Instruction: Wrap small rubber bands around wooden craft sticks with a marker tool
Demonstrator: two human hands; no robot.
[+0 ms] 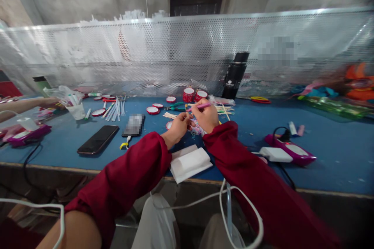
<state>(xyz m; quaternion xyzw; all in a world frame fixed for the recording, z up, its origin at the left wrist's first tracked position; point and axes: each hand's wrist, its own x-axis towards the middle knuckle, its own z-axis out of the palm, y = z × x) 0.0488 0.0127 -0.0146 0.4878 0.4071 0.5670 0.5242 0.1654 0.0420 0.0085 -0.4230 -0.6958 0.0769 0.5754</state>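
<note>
Landmark: the folded white paper (191,165) near the desk (330,155) edge. Both your hands work just beyond it. Right hand (208,116) grip: closed around a pink pen (203,106), nearly level, tip end toward the left. Left hand (179,126) grip: fingertips pinched on a small slim piece (187,111), also beyond the paper; too small to identify. Can't tell if the pen tip touches it.

To do this well: brace your wrists, pinch the piece close to the working point, use light, short pen strokes. I'd keep cuffs off the soft multicolour strand tangle (197,127) beyond the paper; it looks snag-prone.

Materials: paper flat, creased, matte. Farther beyond it, squat red cylinders (188,95) with white round tops. Beyond and left, smooth white tubes (115,109), slim and straight. Left, a glossy dark phone (98,140), flat slab.
</note>
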